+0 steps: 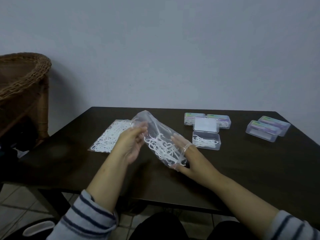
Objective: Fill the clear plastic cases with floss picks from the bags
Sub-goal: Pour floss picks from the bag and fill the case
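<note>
I hold a clear plastic bag of white floss picks tilted above the dark table. My left hand pinches the bag's upper edge near its open mouth. My right hand lies along the lower end, and its fingers show through the plastic among the picks. A second bag of picks lies flat on the table behind my left hand. To the right, an open clear case holds a few picks, its lid standing back.
Two closed cases with coloured labels sit behind the open one. Two more closed cases lie near the table's right edge. A wicker chair stands at the left, against the wall.
</note>
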